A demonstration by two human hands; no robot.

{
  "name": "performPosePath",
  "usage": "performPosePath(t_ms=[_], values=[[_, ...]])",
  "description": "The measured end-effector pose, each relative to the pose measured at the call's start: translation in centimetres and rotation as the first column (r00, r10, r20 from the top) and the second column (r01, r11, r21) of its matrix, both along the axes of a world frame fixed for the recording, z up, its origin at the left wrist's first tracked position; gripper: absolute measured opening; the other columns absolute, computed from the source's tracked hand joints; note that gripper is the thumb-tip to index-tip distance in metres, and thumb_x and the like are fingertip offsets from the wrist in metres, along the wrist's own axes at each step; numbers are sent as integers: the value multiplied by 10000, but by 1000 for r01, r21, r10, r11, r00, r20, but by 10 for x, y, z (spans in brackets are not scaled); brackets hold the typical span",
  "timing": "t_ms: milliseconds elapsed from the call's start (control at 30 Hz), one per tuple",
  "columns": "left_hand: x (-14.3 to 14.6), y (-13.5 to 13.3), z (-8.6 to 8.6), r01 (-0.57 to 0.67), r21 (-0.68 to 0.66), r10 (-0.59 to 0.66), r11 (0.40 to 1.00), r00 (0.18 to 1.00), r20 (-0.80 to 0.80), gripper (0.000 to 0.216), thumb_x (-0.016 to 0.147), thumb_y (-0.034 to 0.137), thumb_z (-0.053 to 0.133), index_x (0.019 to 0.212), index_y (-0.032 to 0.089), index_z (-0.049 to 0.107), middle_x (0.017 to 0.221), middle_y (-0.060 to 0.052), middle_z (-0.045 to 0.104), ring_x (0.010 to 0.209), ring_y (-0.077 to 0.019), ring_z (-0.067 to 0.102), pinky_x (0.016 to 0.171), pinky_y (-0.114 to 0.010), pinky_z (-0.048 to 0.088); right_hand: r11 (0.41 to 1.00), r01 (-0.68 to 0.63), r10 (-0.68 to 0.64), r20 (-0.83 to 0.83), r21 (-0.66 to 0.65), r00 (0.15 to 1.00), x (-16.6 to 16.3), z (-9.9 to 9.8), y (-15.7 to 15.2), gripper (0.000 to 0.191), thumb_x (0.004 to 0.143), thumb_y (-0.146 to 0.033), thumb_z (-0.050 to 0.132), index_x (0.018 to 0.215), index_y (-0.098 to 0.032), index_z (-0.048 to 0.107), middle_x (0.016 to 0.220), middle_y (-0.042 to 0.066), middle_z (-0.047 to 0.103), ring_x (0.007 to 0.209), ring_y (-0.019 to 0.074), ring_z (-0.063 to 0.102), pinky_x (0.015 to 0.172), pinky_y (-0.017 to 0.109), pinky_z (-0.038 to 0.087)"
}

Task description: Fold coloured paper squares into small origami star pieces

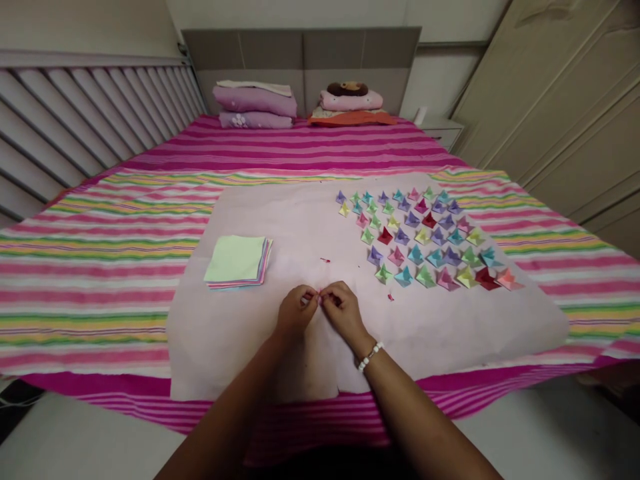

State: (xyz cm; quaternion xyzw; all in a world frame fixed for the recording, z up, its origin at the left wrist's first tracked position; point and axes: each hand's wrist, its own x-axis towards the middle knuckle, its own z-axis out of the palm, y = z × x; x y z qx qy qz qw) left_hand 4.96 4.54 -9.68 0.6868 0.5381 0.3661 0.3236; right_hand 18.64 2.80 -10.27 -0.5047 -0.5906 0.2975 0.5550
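Observation:
Fingertips of my left hand [297,310] and my right hand [344,310] meet in a pinch over the pale paper sheet [280,220]. Between them is a tiny pinkish-red piece [321,294], mostly covered by the fingers and too small to name. A white beaded bracelet [370,357] circles my right wrist. Just beyond the hands lies a small red bit [325,261], and another red bit [391,297] rests to the right. Folded paper shapes [426,276] in many colours stand in rows at the right. A stack of square coloured papers [236,260] sits left of my hands.
The sheet covers part of a bed with a striped cloth [100,267]. Folded purple bedding [255,100] and a pink pile [351,101] lie by the headboard [300,53]. A slatted rail [100,113] runs along the left; a wardrobe [560,100] stands at the right.

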Motion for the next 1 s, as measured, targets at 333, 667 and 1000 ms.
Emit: performPosePath(t_ms=[333,667,1000], values=[[-1,-2,0,-41,21,40,999,998,48,74,766,202,538,780,184,609,707,8,629,569,-105,523,536,-212,414,999,29,-30,-27,-16,999,-1,5,-2,85,757,-165,568,691,-191,614,741,1,529,605,125,491,548,249,406],[3,-3,2,-72,69,66,995,994,93,75,749,165,505,764,184,576,734,2,609,600,-117,547,549,-220,445,992,103,-110,-94,-71,990,0,0,-5,76,719,-135,490,731,-198,531,667,-35,487,591,129,450,538,239,369],[8,-5,8,-19,162,22,987,1000,-16,282,749,47,427,802,200,658,882,-35,610,886,-170,601,838,-313,484,997,68,-72,-87,-46,994,3,5,-5,141,739,-136,450,652,-204,538,710,1,519,715,173,505,668,291,401]])
